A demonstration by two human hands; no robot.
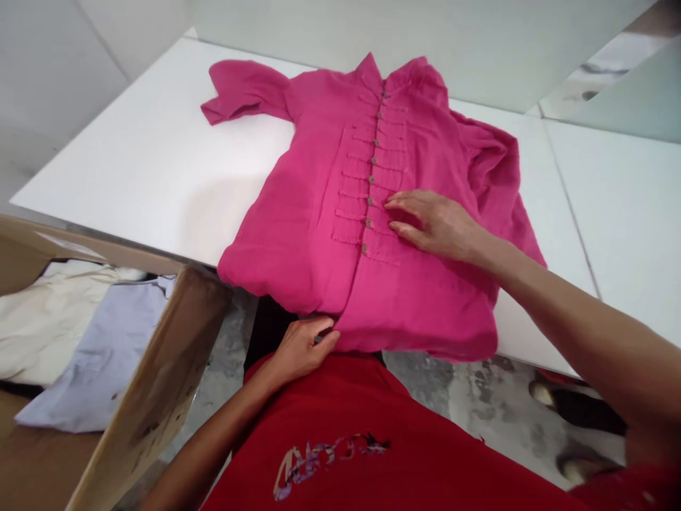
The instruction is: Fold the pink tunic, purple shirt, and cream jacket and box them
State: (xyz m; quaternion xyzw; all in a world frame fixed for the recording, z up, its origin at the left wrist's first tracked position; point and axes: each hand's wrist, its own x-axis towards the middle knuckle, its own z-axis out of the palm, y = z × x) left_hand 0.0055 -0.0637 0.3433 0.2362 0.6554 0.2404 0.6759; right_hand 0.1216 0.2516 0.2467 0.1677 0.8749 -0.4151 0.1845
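A bright pink long-sleeved shirt (319, 170) with a stand collar and a row of small buttons lies face up on the white table (234, 170). Its lower edge hangs over the front of the table. My right hand (439, 223) rests on the shirt front, just right of the lower buttons, fingers bent and apart. Down at the lower edge, my left hand (303, 346) has thumb and forefinger tips close together at the front opening, pinching the cloth there. The other fingers of that hand are partly hidden.
Left of the table stands an open cardboard box (154, 376) holding a cream garment (47, 312) and a pale lilac one (106, 355). A glossy pale panel (330, 35) rises behind the table. Dark shoes (579, 404) show on the grey floor, lower right.
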